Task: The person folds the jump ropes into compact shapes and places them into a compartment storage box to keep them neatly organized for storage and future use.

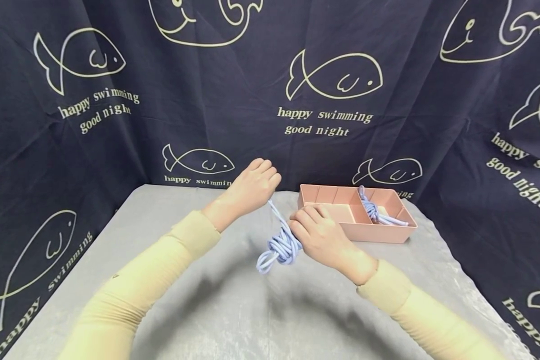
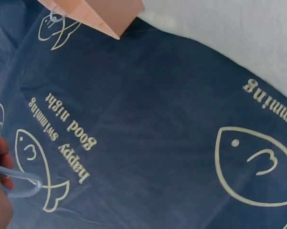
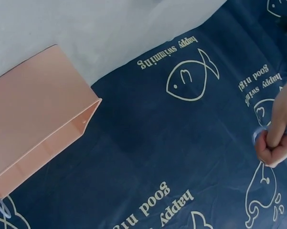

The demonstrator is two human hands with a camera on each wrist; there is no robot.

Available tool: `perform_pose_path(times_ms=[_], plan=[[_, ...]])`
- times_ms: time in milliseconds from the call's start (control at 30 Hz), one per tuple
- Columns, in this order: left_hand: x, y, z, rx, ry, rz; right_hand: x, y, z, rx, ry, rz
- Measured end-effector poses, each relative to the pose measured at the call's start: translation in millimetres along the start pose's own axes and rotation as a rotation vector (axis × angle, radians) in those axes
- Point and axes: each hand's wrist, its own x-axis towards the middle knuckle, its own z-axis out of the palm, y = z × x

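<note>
A light blue cord, wound into a knotted bundle with a loop at its lower end, hangs above the table between the hands. Up and left of it, my left hand grips the cord's upper strands, its fingers curled. My right hand holds the cord at the bundle's upper right side, with its fingertips partly hidden. A cord loop sticks out beside fingers at the left wrist view's left edge. In the right wrist view, a hand at the right edge pinches a piece of cord.
Behind my right hand stands a pink box with a divider. Another tied blue cord bundle lies in its right compartment. A grey cloth covers the table. Dark curtains with fish drawings surround it at the back and sides.
</note>
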Motion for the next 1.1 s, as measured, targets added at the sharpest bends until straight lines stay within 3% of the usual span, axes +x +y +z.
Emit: perform_pose_path(times_ms=[167, 367, 500, 633, 733, 900, 1100], plan=[[-7.4, 0.9, 7.4, -0.026, 0.005, -0.020, 0.4, 2.3, -4.0, 0.049, 0.026, 0.021], [-15.3, -0.6, 12.9, -0.048, -0.008, -0.078, -0.7, 5.2, -8.1, -0.032, -0.060, -0.006], [-17.4, -1.2, 17.0, -0.083, 0.042, -0.120, -1.6, 6.7, -11.2, -0.043, -0.095, -0.032], [-19.8, 0.3, 22.1, -0.064, 0.121, -0.166, -1.6, 8.5, -15.4, -0.024, -0.052, -0.039], [-21.9, 2.6, 24.5, -0.004, 0.140, -0.201, -0.5, 10.6, -17.2, -0.031, -0.010, -0.031], [-24.3, 13.6, 27.8, 0.077, 0.114, -0.203, 1.7, 13.6, -14.3, -0.039, 0.034, 0.015], [-26.4, 37.4, 33.4, 0.106, 0.064, -0.187, 2.4, 16.1, -6.0, -0.011, 0.094, 0.200]])
